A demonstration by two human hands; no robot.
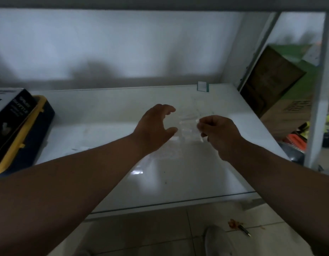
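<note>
Pinching a small clear plastic bag [187, 126] at its 3 o'clock edge with the right hand [221, 133], thumb and forefinger closed on the film, remaining fingers curled under; hovering the left hand [154, 126] at 9 o'clock of the bag, fingers and thumb spread in a loose curve, gripping nothing, just short of the film; held between the two hands, low over the glass shelf top [178, 182], contact with the glass impossible to tell; probably the step of taking the bag in both hands, for opening or straightening; next calling for a light pinch on the 9 o'clock edge, opposite the right-hand grip, then a gentle pull apart without tearing; thin, limp, crinkled film, nearly invisible against the pale surface, likely slippery; smooth, glossy, hard glass beneath, reflecting a light patch towards 6 o'clock; at 9 o'clock of the shelf, a rigid black-and-yellow tool case [36, 122] with a black printed carton [10, 111] lying on it; at 2 o'clock, beyond the shelf post, a brown cardboard box [270, 84]
</note>
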